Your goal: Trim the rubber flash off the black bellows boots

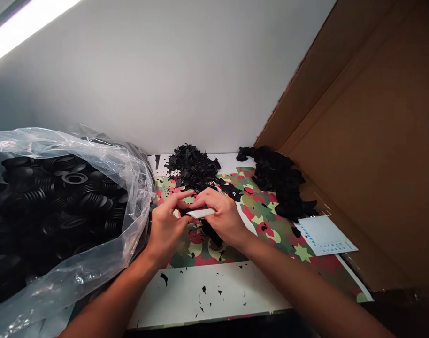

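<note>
Over the green-and-red camouflage-patterned sheet [271, 234], right hand [223, 217] gripping slim white stick [201, 213]; left hand [168, 226], close beside, pinching black piece [183, 212], mostly hidden. Left of sheet, clear plastic bag [139, 188] of round black parts [94, 202].

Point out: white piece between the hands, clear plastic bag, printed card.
White piece [202, 213]: head view, middle of its visible length.
Clear plastic bag [137, 192]: head view, right side of its rim.
Printed card [326, 234]: head view, middle of its face.
</note>
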The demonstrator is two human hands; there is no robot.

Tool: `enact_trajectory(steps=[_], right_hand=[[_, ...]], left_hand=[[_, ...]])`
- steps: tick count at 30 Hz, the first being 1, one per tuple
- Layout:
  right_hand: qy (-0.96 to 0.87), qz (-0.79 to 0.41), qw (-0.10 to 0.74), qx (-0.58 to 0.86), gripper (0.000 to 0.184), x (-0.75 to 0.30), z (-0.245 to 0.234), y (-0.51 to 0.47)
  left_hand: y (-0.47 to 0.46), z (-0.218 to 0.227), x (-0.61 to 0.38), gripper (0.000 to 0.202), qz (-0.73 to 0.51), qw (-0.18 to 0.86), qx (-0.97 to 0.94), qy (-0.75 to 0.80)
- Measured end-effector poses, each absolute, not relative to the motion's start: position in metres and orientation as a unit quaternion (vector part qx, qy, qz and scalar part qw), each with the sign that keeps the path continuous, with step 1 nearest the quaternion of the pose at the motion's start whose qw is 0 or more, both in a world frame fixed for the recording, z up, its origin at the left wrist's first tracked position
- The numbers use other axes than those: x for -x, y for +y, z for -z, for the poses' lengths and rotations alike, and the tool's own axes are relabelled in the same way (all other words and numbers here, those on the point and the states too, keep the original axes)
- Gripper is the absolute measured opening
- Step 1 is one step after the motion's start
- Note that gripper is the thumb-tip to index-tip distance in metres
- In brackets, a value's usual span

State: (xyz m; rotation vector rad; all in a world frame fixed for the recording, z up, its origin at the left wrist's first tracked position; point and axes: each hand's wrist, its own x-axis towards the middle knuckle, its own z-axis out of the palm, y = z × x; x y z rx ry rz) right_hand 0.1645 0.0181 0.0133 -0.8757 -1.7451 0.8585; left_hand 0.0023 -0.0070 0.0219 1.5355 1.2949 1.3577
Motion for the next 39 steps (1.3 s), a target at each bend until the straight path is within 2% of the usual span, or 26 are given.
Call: enact_trajectory(steps=[3,6,9,11,14,20,23,31,34,39], right_hand=[[-0.686,-0.367,0.505,0.374,0.022,-0.16,-0.008,0.019],[-0.605,-0.448,0.525,0.396,0.012,-0.158,-0.005,0.018],[-0.522,-0.534,0.526,0.407,0.015,-0.158,-0.006,0.019],[-0.5,-0.549,0.526,0.416,0.018,-0.158,-0.008,0.021],[-0.536,-0.5,0.52,0.439,0.015,-0.156,-0.011,0.02],[-0.652,-0.28,0.522,0.474,0.018,-0.156,-0.01,0.022],[-0.639,-0.266,0.504,0.517,0.019,-0.172,-0.005,0.038],[-0.638,-0.331,0.473,0.509,0.009,-0.2,0.006,0.054],[-0.649,-0.358,0.474,0.475,0.017,-0.194,0.005,0.045],[-0.646,-0.377,0.503,0.433,0.028,-0.186,-0.002,0.029]], left_hand=[[-0.008,-0.021,-0.003,0.045,-0.529,0.34,-0.603,0.49],[-0.01,-0.016,-0.006,0.046,-0.545,0.33,-0.606,0.477],[-0.012,-0.011,-0.009,0.036,-0.562,0.337,-0.59,0.472],[-0.012,-0.008,-0.012,0.03,-0.566,0.34,-0.58,0.476],[-0.012,-0.005,-0.016,0.026,-0.577,0.315,-0.58,0.48],[-0.012,-0.005,-0.023,0.017,-0.614,0.253,-0.608,0.435],[-0.016,-0.009,-0.024,0.017,-0.629,0.25,-0.628,0.385],[-0.004,-0.012,-0.017,0.044,-0.619,0.434,-0.5,0.423],[0.0,-0.009,-0.013,0.042,-0.601,0.473,-0.48,0.43],[0.001,-0.009,-0.011,0.037,-0.564,0.479,-0.489,0.462]])
